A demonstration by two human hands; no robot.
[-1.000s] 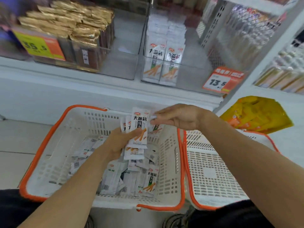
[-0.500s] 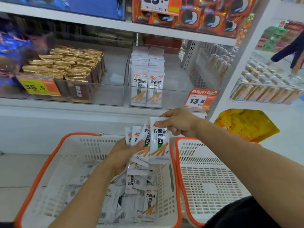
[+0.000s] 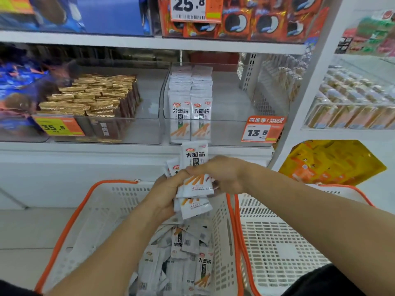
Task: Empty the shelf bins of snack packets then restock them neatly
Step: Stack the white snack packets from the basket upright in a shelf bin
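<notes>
Left hand point(image 3: 164, 195) grips a fanned stack of packets point(image 3: 193, 180); right hand point(image 3: 222, 175) pinches the front one, likely squaring them for the bin point(image 3: 230, 133).

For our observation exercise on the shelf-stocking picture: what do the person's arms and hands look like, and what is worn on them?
Both forearms are bare up to the frame edge: no sleeves show. The left hand and right hand wear no gloves, and no rings, watch or wristband can be seen.

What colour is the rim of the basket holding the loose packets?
Orange rim on a white slotted basket, clear in the head view.
</notes>
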